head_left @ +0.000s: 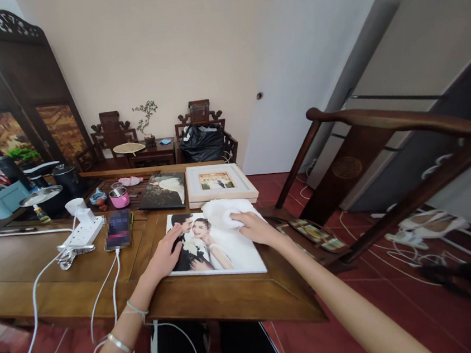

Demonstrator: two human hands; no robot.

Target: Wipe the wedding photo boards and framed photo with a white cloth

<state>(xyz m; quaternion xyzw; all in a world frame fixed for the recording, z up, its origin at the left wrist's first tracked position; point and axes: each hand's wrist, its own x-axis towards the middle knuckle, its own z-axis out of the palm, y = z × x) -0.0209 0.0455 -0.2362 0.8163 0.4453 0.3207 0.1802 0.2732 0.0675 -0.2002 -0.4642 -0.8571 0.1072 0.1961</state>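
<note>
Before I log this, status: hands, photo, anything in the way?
Left hand on left side of photo. Right hand gripping white cloth over photo's upper right. Framed picture close beyond the cloth.

My left hand [170, 253] and right hand [258, 229] are bare, as are my forearms [146, 284]. Round the left one goes a thin, pale greenish cord [136, 309]; farther up sits a shiny silver bangle [121, 344]. My trousers [245, 347] are black, a white stripe [154, 351] down the outer left leg, a thin pale line [274, 347] edging the right.
</note>
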